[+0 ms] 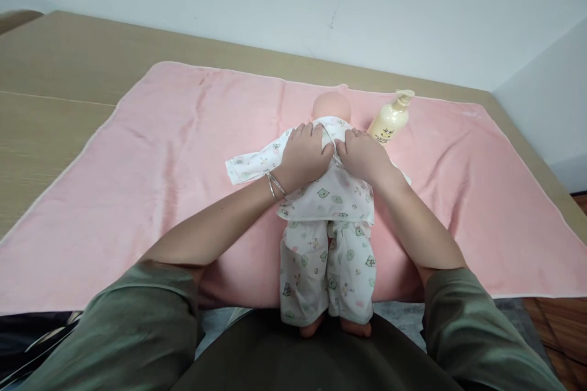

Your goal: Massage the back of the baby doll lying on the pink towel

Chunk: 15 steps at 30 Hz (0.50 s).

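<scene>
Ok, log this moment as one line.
left hand: on patterned top; right hand: on patterned top; doll: on pink blanket; pump bottle: near doll's head

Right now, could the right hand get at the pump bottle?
Probably yes: the right hand is on the patterned shirt, with the pump bottle close beside it and nothing visible between them.

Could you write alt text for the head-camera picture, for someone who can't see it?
A person's left hand and right hand rest on the upper body of a doll in a white patterned top and trousers. It lies on a pink blanket spread over a table, feet past the near edge; a pump bottle is just beyond the right hand.
</scene>
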{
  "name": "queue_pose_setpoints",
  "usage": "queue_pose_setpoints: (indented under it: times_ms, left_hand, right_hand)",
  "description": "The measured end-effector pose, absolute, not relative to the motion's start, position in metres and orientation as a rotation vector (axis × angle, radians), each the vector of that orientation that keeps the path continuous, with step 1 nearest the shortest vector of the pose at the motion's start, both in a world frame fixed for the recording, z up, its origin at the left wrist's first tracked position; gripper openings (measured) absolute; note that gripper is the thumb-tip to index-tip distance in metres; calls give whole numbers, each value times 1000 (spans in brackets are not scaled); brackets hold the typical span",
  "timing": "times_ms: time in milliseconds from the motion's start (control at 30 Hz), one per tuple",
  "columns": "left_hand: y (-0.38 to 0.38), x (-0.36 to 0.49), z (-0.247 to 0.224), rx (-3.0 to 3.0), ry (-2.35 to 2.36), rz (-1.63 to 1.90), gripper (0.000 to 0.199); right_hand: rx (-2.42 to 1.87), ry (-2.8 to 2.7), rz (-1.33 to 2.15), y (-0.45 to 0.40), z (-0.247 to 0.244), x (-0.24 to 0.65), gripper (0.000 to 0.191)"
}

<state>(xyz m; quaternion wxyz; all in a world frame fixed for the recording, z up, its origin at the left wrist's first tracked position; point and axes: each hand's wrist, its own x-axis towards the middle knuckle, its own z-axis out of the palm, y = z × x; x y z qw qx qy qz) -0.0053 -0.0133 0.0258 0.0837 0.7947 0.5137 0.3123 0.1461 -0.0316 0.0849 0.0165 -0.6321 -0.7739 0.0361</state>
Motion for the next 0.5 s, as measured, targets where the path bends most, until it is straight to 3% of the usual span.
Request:
queue_pose_setpoints:
  times_ms: [133,333,500]
  left_hand:
    - [-10,-5,22,2321,1548,977,31]
    - [-13,-2,19,2316,1570,959,42]
    - [-15,-2,19,2292,1573,1008,39]
  right_hand:
    - [-1970,-2417,-7,-41,85,138,43]
    - [-2031,-2217,246,-23,80,145,52]
    - [-2016,-2197,316,-19,82,147,52]
